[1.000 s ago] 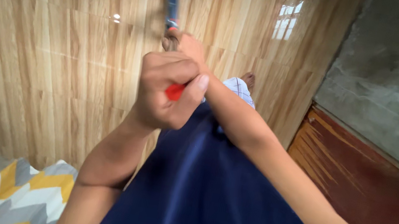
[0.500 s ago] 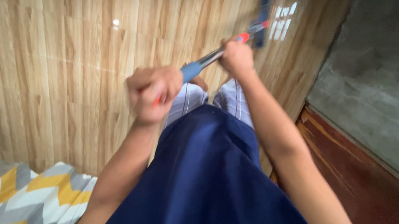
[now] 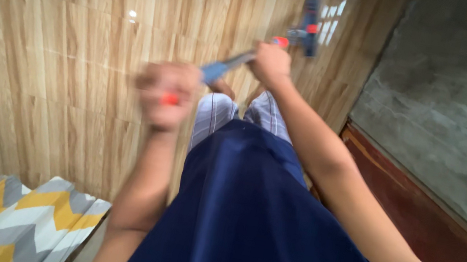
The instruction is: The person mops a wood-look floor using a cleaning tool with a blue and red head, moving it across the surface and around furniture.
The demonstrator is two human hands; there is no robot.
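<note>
Gripping the mop handle, hands shifted left.

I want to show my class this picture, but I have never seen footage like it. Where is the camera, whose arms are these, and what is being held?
The camera sits on a person's head and looks down, so you see their own body and arms. The left hand, blurred, grips the upper end of a mop handle; the right hand grips it further down. The mop head rests on the glossy wood-pattern floor. A patterned yellow and grey cloth lies at lower left, a grey wall at right.
</note>
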